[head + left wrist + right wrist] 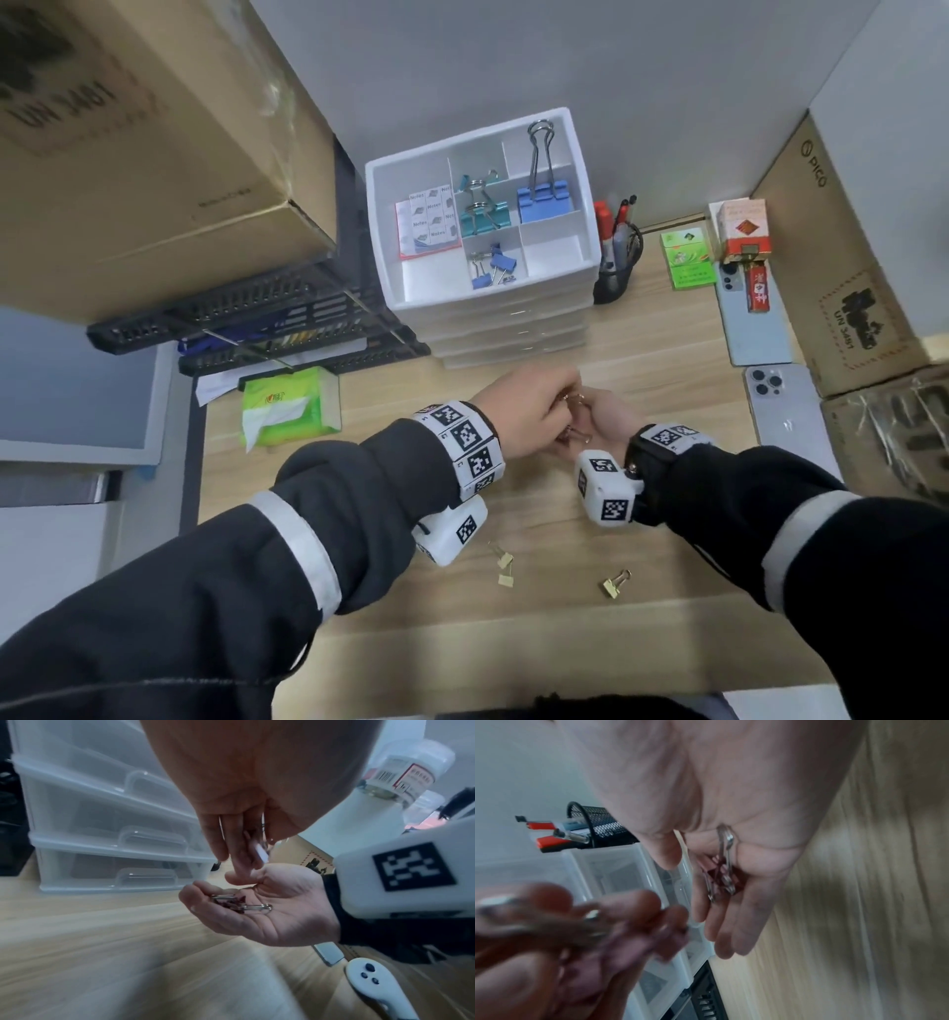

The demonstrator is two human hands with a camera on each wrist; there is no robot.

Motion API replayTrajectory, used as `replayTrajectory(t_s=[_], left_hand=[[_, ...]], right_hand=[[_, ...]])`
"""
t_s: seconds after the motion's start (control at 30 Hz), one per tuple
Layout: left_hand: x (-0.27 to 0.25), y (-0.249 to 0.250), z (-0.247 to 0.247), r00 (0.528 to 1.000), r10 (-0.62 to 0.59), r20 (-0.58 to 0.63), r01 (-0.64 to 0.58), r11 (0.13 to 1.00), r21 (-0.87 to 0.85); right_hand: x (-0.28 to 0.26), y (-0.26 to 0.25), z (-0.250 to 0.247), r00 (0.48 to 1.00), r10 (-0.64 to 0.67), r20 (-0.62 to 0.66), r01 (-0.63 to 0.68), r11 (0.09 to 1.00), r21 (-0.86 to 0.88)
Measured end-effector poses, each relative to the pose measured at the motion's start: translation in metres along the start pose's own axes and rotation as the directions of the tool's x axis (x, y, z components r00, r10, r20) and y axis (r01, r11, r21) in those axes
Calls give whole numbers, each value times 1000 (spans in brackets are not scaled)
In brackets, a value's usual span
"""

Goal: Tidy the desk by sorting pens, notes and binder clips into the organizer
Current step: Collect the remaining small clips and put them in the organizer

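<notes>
My two hands meet over the wooden desk, in front of the white organizer (586, 195). My right hand (598, 419) lies palm up, loosely cupped, with small dark red binder clips (239, 902) resting in its palm (721, 874). Just above it my left hand (562, 395) points its fingers down and pinches a small clip; that hand is blurred in the right wrist view. The organizer's compartments hold a notes pad (429, 221), teal clips (482, 216), a large blue clip (544, 200) and small blue clips (493, 267). Gold clips (506, 565) and another (613, 586) lie on the desk near me.
A black mesh pen cup (616, 267) with markers stands right of the organizer, which sits on stacked clear drawers (115, 841). A green tissue pack (280, 406) and black crate lie left; two phones (785, 406), small boxes and cardboard cartons lie right.
</notes>
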State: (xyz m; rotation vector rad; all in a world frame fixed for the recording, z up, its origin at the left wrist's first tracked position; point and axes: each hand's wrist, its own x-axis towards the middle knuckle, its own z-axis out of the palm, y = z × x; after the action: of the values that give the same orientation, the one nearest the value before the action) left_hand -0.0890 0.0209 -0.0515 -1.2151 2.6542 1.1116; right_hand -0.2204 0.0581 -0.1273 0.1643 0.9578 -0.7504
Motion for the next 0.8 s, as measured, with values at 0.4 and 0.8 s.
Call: replayTrajectory(t_s=[0.4, 0.8], left_hand=[[-19, 32, -19, 990, -105, -90, 84, 972, -219], [-53, 10, -91, 897, -290, -335, 291, 955, -47]], right_hand=[[-25, 2, -1, 999, 25, -34, -18, 981, 194], [-66, -63, 19, 1000, 2, -25, -3, 999, -43]])
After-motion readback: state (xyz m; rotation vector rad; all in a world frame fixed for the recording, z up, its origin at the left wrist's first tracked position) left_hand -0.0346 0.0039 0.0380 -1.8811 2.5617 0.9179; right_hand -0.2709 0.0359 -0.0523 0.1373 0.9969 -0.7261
